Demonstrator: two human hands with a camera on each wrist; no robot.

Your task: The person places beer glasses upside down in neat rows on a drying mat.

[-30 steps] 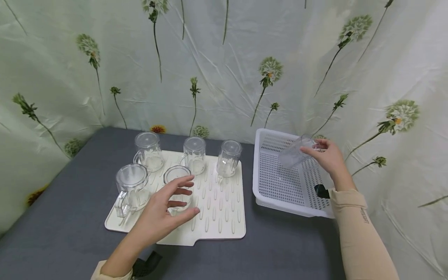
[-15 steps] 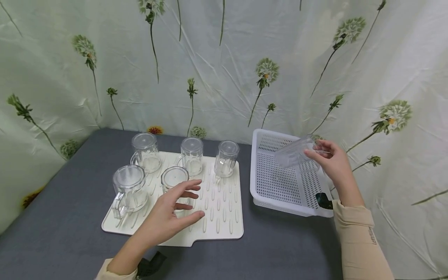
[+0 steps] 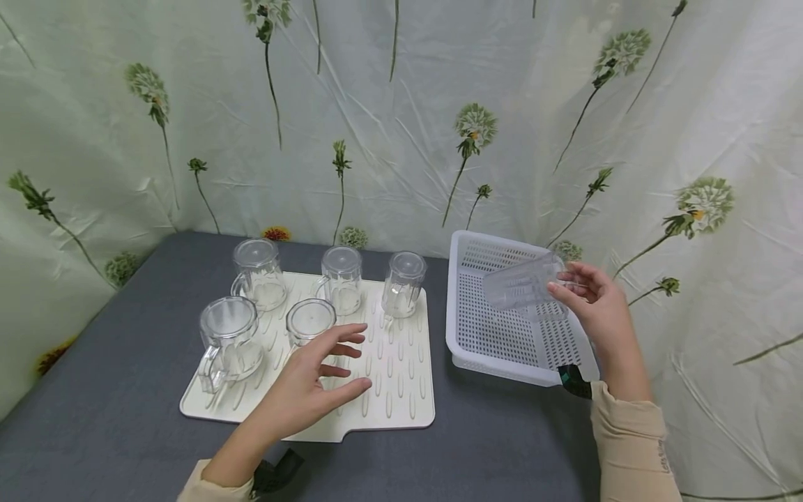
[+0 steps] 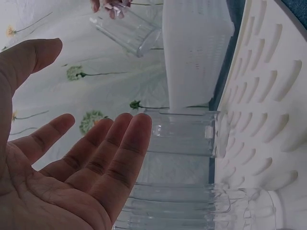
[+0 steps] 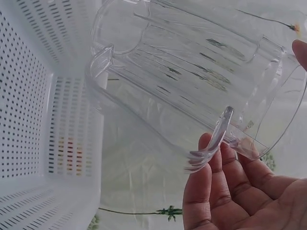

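A clear glass-like mug [image 3: 523, 282] is tilted on its side over the white basket [image 3: 502, 373], its base to the left. My right hand [image 3: 596, 300] pinches it near the open rim with thumb and fingers; the mug's handle [image 5: 144, 120] shows in the right wrist view. My left hand [image 3: 307, 383] hovers over the cream draining board [image 3: 401, 411], fingers apart and slightly bent, holding nothing. It partly hides an upside-down mug [image 3: 311, 318] in the front row.
Several more clear mugs stand upside down on the board, such as the front-left mug [image 3: 232, 335] and the back-right mug [image 3: 403, 282]. A dark cloth [image 3: 477, 446] covers the table. Behind hangs a flowered curtain [image 3: 376, 139].
The held mug has turned to lie more level, with the right hand a little lower. My left hand has drifted slightly right over the board. The standing mugs have stayed put.
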